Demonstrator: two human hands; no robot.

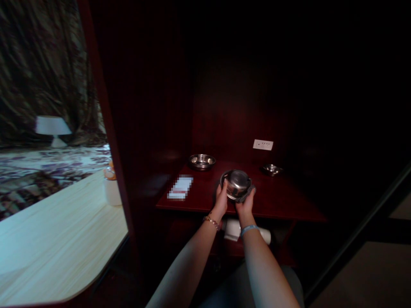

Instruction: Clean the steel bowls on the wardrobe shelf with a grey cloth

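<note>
Between my two hands is a shiny metal bowl [236, 179], tipped so that its round base faces up toward me. My left hand [221, 197] grips its left side, thumb over the outer wall. At the lower right rim, my right hand [246, 204] presses a dark grey cloth [246, 195] against the metal. The fingers beneath the bowl are hidden. A wider metal bowl [201, 163] stands upright on the dark red shelf [272, 201] behind to the left. A smaller metal bowl [272, 170] stands to the right.
A blurred-out white paper-like item [180, 187] lies at the shelf's left. White objects [231, 230] sit on a level below. A socket plate [263, 145] is on the back wall. Left of the dark side panel are a pale wooden table [64, 239], a white pot [112, 192] and a lamp [53, 126].
</note>
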